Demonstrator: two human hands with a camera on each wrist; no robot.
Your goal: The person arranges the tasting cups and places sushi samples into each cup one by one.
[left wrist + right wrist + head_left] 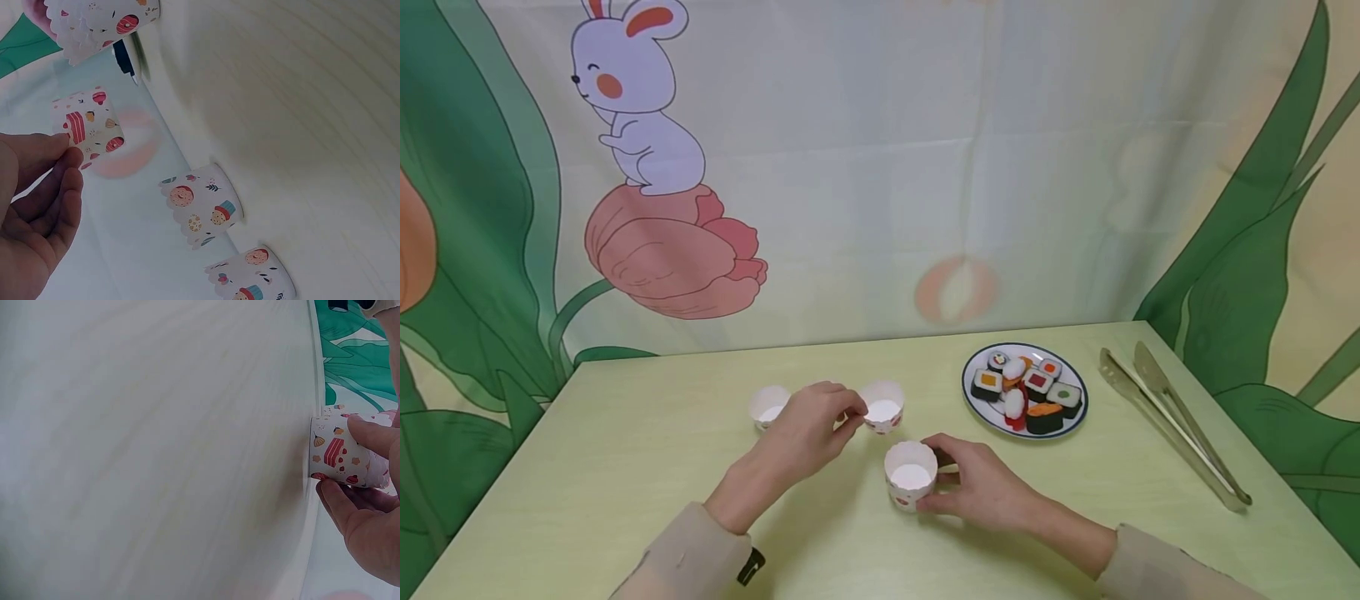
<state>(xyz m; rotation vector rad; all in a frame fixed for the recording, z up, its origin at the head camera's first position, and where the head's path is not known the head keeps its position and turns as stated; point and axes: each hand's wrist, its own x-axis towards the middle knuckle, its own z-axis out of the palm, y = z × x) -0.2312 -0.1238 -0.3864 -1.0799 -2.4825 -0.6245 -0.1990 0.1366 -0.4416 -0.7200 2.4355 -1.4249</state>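
Observation:
My left hand (pixel 808 425) pinches the rim of a white paper baking cup (pixel 887 410) between thumb and fingertips. In the left wrist view this baking cup (pixel 94 128) shows a printed cake slice and sweets. Lower in that view, two more baking cups (pixel 201 206) stand on the table; only one of them, the left baking cup (pixel 769 404), shows in the head view, partly behind my left hand. My right hand (pixel 985 492) grips a stack of nested baking cups (pixel 910 492) from the right, its layered scalloped rims (pixel 69 40) visible in the left wrist view.
A blue-rimmed plate (pixel 973 408) of toy sushi (pixel 1030 392) sits toward the back right of the table (pixel 587 467). Metal tongs (pixel 1180 433) lie to its right. A printed curtain (pixel 850 208) hangs behind the table.

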